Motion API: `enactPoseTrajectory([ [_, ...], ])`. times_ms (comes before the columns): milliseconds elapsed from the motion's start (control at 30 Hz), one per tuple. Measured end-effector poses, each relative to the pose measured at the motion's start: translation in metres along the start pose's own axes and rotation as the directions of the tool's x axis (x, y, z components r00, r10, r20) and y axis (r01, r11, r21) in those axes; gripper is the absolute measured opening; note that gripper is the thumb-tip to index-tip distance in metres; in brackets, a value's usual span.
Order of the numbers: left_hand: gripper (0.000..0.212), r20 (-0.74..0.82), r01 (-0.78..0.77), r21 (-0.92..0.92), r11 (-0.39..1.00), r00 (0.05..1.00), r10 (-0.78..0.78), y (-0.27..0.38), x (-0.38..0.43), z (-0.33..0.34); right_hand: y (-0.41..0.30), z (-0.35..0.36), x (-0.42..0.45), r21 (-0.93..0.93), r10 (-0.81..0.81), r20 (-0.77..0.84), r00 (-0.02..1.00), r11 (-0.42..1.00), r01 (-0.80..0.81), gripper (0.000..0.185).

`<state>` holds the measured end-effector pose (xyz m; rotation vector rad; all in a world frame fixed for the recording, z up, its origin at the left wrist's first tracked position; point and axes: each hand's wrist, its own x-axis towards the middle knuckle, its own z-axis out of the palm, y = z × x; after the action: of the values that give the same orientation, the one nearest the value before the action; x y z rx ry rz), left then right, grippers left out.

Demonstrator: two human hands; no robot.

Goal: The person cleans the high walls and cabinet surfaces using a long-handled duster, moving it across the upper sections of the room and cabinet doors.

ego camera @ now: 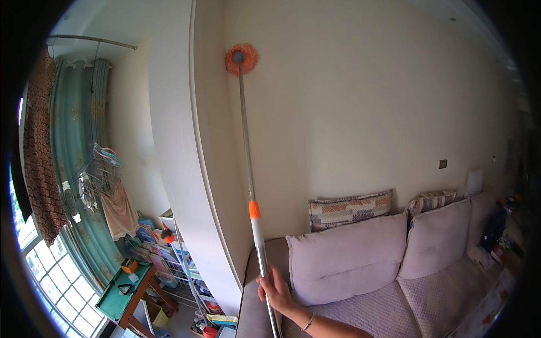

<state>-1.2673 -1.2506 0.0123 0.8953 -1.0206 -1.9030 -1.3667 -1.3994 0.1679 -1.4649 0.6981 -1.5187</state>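
Note:
My right hand (274,288), with a bracelet on the wrist, grips the metal pole (246,135) of a long-handled mop around its lower shaft. An orange collar (254,209) and a white sleeve join the thin upper tube to the thicker lower one. At the top, the fluffy orange mop head (252,52) with its grey hub is against the cream wall (346,110), close to the inner corner by the pillar. The pole's lower end runs out of the picture. My left hand is out of view.
A sofa (346,266) with patterned cushions (351,208) stands along the wall, below a wall switch (442,164). Left of the white pillar (177,126) are a small green-topped pool table (122,291), a rack of books (162,257), curtains (72,126) and hanging laundry (120,211).

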Motion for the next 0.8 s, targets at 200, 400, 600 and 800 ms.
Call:
enactPoseTrajectory([
  [200,0.042,0.029,-0.324,-0.175,0.93,0.942,0.334,0.085,0.015,0.063,-0.095,-0.006,0.073,0.199,-0.342,0.015,0.939,0.922,0.333,0.045],
  [400,0.049,-0.017,-0.557,-0.346,0.755,0.808,0.589,0.216,0.013,0.128,-0.218,0.011,0.154,0.048,-0.375,0.033,0.926,0.926,0.374,0.049],
  [600,0.052,0.126,-0.751,-0.2,0.629,0.616,0.777,0.328,0.007,0.15,-0.309,0.039,0.224,-0.184,-0.349,0.002,0.937,0.921,0.343,0.05],
  [800,0.051,0.218,-0.73,-0.18,0.66,0.624,0.75,0.379,0.003,0.179,-0.364,0.039,0.249,-0.359,-0.421,-0.113,0.9,0.862,0.358,0.046],
])
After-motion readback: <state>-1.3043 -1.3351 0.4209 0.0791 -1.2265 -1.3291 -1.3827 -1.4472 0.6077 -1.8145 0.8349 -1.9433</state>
